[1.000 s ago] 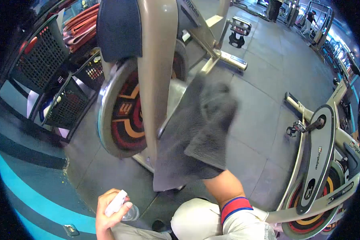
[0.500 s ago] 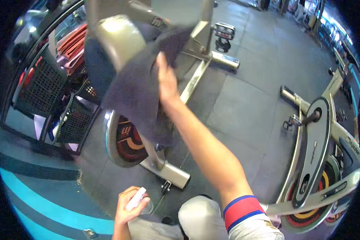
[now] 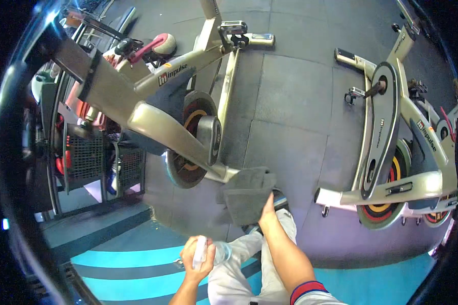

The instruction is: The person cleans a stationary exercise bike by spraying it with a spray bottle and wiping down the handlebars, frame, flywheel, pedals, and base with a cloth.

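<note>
My left hand (image 3: 191,259) is closed around a spray bottle (image 3: 222,253) with a white top and a clear body, held low in front of my leg. A dark grey cloth (image 3: 247,195) hangs from my right hand (image 3: 268,212), whose fingers are partly hidden at the cloth's edge. Just beyond the cloth stands the left exercise bike (image 3: 170,129), its rear foot partly covered by the cloth in this view. Whether cloth and foot touch, I cannot tell.
A second exercise bike (image 3: 387,137) stands to the right. At the left, a rack with black mesh baskets (image 3: 89,157) sits beside the first bike. A pale ball (image 3: 164,44) lies beyond that bike. Blue stripes (image 3: 137,257) mark the floor near my feet.
My right hand has drawn the cloth away from in front of the left bike, down towards my feet. My view has shifted too. The spray bottle has stayed in my left hand.
</note>
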The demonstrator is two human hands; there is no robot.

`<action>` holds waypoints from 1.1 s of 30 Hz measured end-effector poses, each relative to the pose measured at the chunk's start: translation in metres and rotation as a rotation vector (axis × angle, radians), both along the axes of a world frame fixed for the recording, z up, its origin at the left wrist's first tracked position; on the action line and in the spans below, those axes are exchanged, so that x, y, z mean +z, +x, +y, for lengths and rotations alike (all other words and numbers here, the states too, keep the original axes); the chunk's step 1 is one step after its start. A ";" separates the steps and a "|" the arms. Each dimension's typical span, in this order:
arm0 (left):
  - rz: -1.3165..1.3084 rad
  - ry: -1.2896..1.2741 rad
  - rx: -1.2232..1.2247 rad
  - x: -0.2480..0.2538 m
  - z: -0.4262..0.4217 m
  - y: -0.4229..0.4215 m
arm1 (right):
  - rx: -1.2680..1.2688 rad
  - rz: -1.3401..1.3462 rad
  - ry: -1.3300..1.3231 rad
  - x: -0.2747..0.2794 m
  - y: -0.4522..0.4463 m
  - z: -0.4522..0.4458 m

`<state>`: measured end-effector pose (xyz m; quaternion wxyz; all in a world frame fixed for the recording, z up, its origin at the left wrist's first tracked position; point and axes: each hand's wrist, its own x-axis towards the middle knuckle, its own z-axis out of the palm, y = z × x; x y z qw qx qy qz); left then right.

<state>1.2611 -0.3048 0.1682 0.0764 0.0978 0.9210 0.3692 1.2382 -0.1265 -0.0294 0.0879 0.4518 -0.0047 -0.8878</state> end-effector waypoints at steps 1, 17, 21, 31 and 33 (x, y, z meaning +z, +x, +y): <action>0.058 -0.013 0.014 0.015 0.010 -0.011 | -0.052 0.049 -0.006 -0.006 0.019 -0.003; 0.443 -0.217 0.468 0.002 0.109 -0.230 | -0.159 0.021 0.014 0.022 -0.024 0.118; 0.413 -0.325 0.541 -0.009 0.117 -0.270 | -0.149 0.006 0.024 0.066 -0.075 0.176; 0.294 -0.400 0.610 -0.047 0.153 -0.335 | -0.092 0.078 0.091 0.081 -0.109 0.251; 0.260 -0.291 0.604 -0.057 0.169 -0.355 | -0.066 0.099 0.119 0.090 -0.117 0.262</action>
